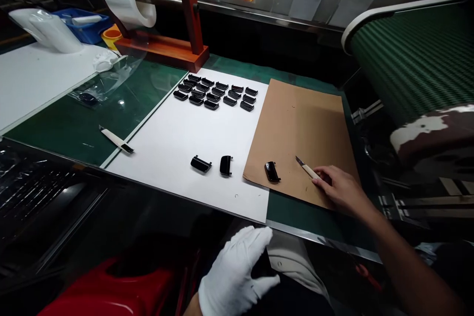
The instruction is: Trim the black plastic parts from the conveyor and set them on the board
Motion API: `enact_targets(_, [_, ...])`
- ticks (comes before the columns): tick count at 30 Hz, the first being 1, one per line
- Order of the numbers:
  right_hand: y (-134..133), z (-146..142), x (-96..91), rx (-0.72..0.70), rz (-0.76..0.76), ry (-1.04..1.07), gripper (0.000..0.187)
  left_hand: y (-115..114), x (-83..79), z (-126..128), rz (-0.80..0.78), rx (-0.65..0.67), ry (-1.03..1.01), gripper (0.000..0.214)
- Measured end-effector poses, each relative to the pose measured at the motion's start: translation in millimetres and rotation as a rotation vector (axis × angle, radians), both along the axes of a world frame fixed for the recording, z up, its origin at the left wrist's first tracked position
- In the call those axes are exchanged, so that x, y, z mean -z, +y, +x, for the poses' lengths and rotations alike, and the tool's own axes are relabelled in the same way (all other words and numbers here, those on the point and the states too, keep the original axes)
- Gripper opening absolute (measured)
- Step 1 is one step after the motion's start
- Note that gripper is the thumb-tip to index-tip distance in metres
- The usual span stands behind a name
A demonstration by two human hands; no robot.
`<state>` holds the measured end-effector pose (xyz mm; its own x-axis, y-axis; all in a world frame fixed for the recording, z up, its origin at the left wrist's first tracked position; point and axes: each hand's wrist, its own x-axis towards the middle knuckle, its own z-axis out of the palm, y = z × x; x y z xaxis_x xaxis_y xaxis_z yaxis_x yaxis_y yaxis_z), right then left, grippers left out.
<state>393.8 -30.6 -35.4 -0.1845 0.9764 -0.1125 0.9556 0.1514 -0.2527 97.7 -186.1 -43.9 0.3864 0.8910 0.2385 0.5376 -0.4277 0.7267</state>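
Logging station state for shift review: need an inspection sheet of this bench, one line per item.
surface: green mat carrying a white sheet and brown cardboard.
job's things: knife on the cardboard, black part left of its blade; two loose parts on the sheet's near side; rows of parts at its far end.
clutter: second knife on the mat; clear film far left.
grips: right hand bare, fingers on the knife handle; left hand white-gloved, open, below the bench edge.
cables: nothing seen.
surroundings: film roll on orange stand; blue bin; green conveyor belt right.
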Motion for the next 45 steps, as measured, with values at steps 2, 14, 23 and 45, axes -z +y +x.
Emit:
enact_targets(2, [-3,0,-4.0,0.016,-0.008,0.014,0.023,4,0.6,-3,-0.025,0.000,-0.025,0.073])
enact_targets(14, [-89,-33,-78.0,0.034,-0.182,0.359,0.042,16,-28.6,2,-0.082,-0.024,-0.167,0.099])
enact_targets(23, [-160,-68,-91.6,0.066,-0.422,0.776,0.036,16,-73.1,23,0.074,0.123,-0.120,0.099])
enact_targets(45, [-166,-37,-106.6,0.027,-0.350,0.771,0.038,11,-64.9,39,-0.242,0.167,-0.456,0.103])
